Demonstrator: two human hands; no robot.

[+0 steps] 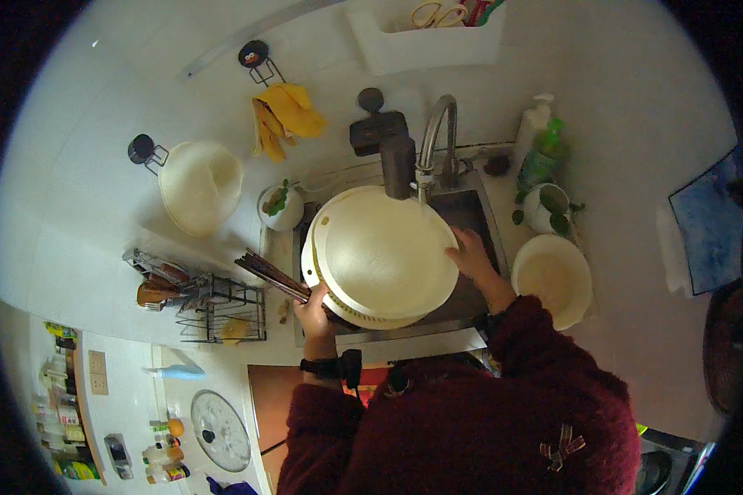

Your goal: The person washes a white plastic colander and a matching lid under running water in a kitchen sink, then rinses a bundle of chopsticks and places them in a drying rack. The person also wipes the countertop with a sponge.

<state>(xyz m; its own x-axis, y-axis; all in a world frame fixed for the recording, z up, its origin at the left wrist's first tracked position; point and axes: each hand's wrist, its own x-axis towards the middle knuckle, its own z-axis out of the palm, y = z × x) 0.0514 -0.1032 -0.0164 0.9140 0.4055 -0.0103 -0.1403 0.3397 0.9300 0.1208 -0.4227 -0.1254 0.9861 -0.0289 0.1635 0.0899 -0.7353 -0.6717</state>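
Observation:
Over the sink (478,213), a cream plastic basin (387,250) lies against a slotted colander (371,323) of the same colour, whose rim shows along the left and lower edges. My left hand (314,315) grips a bundle of dark chopsticks (272,275) that points out to the left, and the same hand is at the colander's lower left rim. My right hand (473,263) holds the right rim of the basin, thumb on the near face. Directly above the basin's upper edge is the spout of a metal faucet (434,139); whether water runs cannot be made out.
Left of the sink are a potted plant (283,207) and a wire rack (229,315) with utensils. On the right stand a pale round bowl (552,278), another plant (546,204) and a green pump bottle (542,154). Yellow gloves (288,114) hang on the wall near a dark holder (398,167).

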